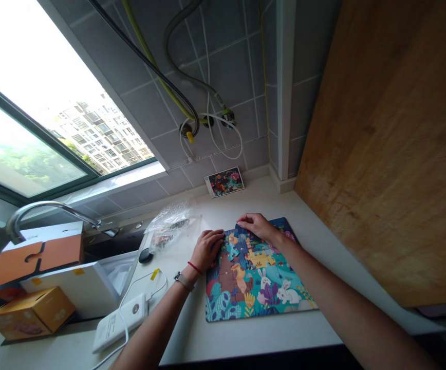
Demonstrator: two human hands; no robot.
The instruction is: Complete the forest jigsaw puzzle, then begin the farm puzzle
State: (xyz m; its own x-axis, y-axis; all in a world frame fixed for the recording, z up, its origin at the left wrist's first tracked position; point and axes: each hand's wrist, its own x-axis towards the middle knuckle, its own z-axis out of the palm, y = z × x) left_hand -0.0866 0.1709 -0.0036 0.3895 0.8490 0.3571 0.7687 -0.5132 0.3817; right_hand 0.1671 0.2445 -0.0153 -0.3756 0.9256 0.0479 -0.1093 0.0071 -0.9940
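Note:
A jigsaw puzzle [242, 303] with rabbits, plants and other animals lies on the white counter, largely assembled. My left hand [206, 249], with a watch and a red cord on its wrist, rests at the puzzle's upper left edge, fingers lying over the border. My right hand [259, 226] is pinched on a dark blue puzzle piece [240, 230] near the top edge; the fingers partly cover it. Just below, a light blue piece [232, 251] seems to sit loose and askew on the picture.
A reference picture card [225, 182] leans on the tiled wall. Left of the puzzle are a clear plastic bag [172, 221], a black rounded object [146, 255], and a white power bank [121, 324] with its cable. Boxes [32, 313] stand by the faucet [61, 205]; a wooden panel [392, 154] rises right.

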